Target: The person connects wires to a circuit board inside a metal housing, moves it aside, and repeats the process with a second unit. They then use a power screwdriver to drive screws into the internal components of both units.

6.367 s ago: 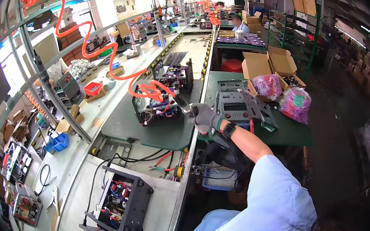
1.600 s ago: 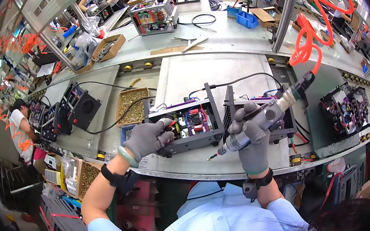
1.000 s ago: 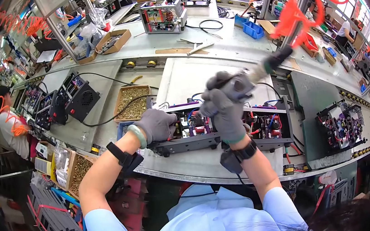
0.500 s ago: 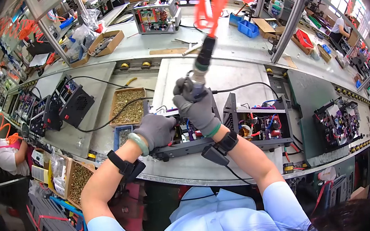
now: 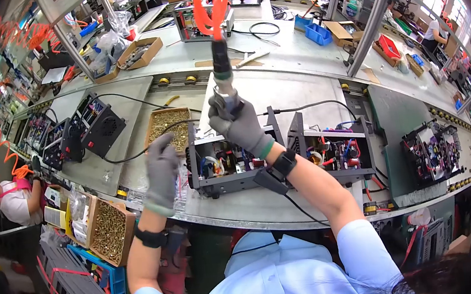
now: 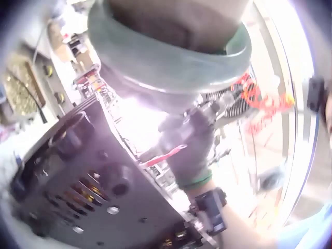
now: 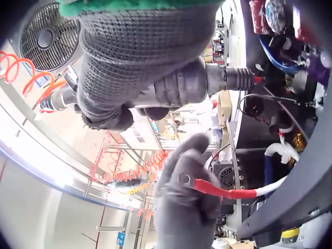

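In the head view my gloved right hand [image 5: 239,124] grips a pneumatic screwdriver [image 5: 224,87], held over an open black case of electronics [image 5: 227,180]. The right wrist view shows the screwdriver's body [image 7: 181,85] wrapped by the fingers, its nose pointing into the case. My gloved left hand [image 5: 162,173] is raised just left of that case, fingers loosely bent, with nothing seen in its grasp. A red-sleeved cable with a ring terminal [image 7: 228,193] sticks out of the case and overlaps the left hand in the right wrist view.
A second open case [image 5: 335,159] stands on the right. Boxes of small brass-coloured screws lie behind the left hand [image 5: 166,126] and by the left forearm [image 5: 111,231]. An orange coiled hose [image 5: 211,10] runs up from the screwdriver. More units [image 5: 433,150] sit on a green board.
The screwdriver swung from the right to upright over the left-hand case. My left hand let go inside that case and moved out to its left. Earlier, the head view faced along the line.
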A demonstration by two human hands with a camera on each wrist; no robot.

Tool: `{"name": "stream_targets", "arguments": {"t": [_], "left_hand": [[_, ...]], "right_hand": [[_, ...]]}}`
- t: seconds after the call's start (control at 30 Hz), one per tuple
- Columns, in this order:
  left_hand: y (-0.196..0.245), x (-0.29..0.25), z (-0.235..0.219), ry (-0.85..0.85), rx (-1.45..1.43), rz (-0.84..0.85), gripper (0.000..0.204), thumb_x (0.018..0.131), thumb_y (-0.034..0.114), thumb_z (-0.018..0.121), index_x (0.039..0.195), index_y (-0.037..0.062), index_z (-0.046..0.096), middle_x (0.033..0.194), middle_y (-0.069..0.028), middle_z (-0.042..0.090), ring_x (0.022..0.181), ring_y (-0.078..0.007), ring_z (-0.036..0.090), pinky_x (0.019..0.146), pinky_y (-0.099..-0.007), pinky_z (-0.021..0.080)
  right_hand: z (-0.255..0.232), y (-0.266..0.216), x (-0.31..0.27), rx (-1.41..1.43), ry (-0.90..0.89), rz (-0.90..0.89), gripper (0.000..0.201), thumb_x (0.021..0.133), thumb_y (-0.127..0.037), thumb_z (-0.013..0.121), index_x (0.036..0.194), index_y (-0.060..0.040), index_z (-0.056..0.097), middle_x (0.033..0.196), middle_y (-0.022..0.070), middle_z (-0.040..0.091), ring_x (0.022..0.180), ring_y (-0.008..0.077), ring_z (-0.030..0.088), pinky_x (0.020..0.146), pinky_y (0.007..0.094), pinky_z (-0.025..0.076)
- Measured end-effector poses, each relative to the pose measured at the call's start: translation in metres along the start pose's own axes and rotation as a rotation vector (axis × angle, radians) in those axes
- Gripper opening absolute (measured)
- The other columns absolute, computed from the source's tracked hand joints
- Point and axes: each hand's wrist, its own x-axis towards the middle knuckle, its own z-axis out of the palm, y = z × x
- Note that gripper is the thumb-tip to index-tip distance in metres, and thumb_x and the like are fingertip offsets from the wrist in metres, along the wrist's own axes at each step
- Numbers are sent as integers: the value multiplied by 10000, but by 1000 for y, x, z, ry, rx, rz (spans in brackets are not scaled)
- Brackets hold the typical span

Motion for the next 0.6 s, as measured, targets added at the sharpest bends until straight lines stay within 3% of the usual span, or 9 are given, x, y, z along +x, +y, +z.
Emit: {"name": "stream_targets", "arguments": {"t": [0.03,0.1,0.17,0.27,0.33,0.4,0.47,0.5,0.6], "left_hand": [[-1,-4,-18,126,-440,-270,258,917,16,548,1160,72,614,841,0,575,652,-56,494,514,-176,393],[-37,-31,-52,81,-827,-347,298,927,32,553,1220,85,576,909,-3,555,631,-37,436,469,-143,324],[-38,-81,-42,87,-920,-434,293,933,45,558,1223,89,573,927,-2,561,618,-34,427,449,-139,326],[-36,-134,6,56,-1009,-675,317,937,37,567,1252,76,574,962,-16,606,633,-78,536,442,-169,371],[-39,-146,45,-24,-1004,-645,349,917,0,560,1263,47,567,1097,-91,618,916,-170,614,627,-212,477],[-39,-150,61,-30,-965,-585,346,916,-16,542,1258,31,555,1145,-103,609,1031,-187,603,652,-201,466],[-40,-141,93,-422,-966,-708,294,987,148,541,1256,29,544,1125,-86,608,931,-118,613,561,-174,424],[-34,-140,103,-416,-967,-714,294,987,148,541,1256,29,544,1125,-86,608,931,-118,613,561,-174,424],[-20,-141,122,-436,-1033,-845,257,1020,262,516,1134,39,570,872,-19,586,604,-56,505,463,-170,324]], "right_hand": [[-1,7,3,-68,28,-36,279,780,-30,712,1035,-9,603,871,2,640,793,70,585,736,236,493],[4,-15,-9,32,68,-106,298,772,1,708,1051,-7,603,892,8,643,813,73,589,741,238,494],[5,-56,-29,192,18,-56,379,815,23,638,1171,-74,553,976,15,593,730,91,550,617,244,474],[-2,-96,-75,321,-51,-26,456,854,-47,640,1270,-145,477,1096,26,531,834,115,519,657,260,453],[-14,-72,-111,314,-70,-143,490,859,-68,663,1289,-174,453,1149,24,507,882,148,507,695,268,445],[-7,-87,-131,419,71,-95,416,799,-190,790,1105,-77,532,816,53,532,656,154,494,589,292,434],[-7,-81,-155,481,241,-23,416,759,-207,829,1012,-46,540,695,53,501,578,151,476,533,293,417],[-17,-77,-166,557,287,94,444,738,-179,843,1031,-59,531,745,66,531,617,148,501,524,280,412],[-27,-90,-181,502,353,-63,493,739,-158,842,1116,-93,533,878,72,562,683,160,549,530,287,438]]}}
